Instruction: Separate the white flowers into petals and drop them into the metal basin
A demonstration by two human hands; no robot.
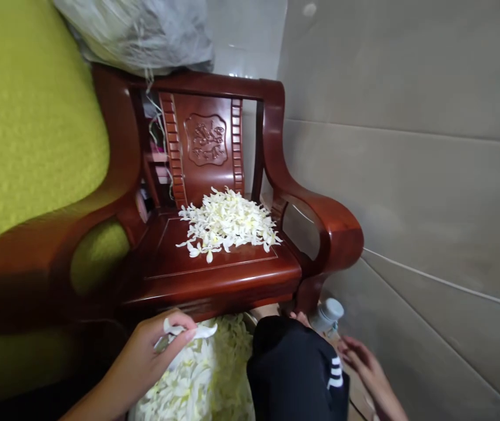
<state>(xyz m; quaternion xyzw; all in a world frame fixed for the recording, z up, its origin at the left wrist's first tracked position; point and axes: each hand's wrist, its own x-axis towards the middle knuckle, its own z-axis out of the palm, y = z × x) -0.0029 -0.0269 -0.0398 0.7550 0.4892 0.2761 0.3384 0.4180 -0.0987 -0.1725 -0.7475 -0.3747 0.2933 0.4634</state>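
Note:
Between the thumb and fingers of my left hand (162, 342) is a white flower (203, 331), pinched above the basin. Below it, the basin (250, 323) is full of white and pale yellow-green flowers (192, 380); most of its rim is hidden. My right hand (364, 362) is beside my right knee, low by the wall. Its fingers are loosely bent and apart, and I see nothing in them. On the seat of a dark red wooden armchair (214, 266) lies a heap of similar white flowers (232, 219), some loose at its front edge.
A light blue lidded bottle (329, 313) stands on the floor by the chair's right front leg. My knee in black cloth (296, 368) is beside the basin. A yellow-green textured cover (34, 117) rises at left. A plastic bag (144, 35) is behind the chair; a grey tiled wall (407, 175) bounds the right.

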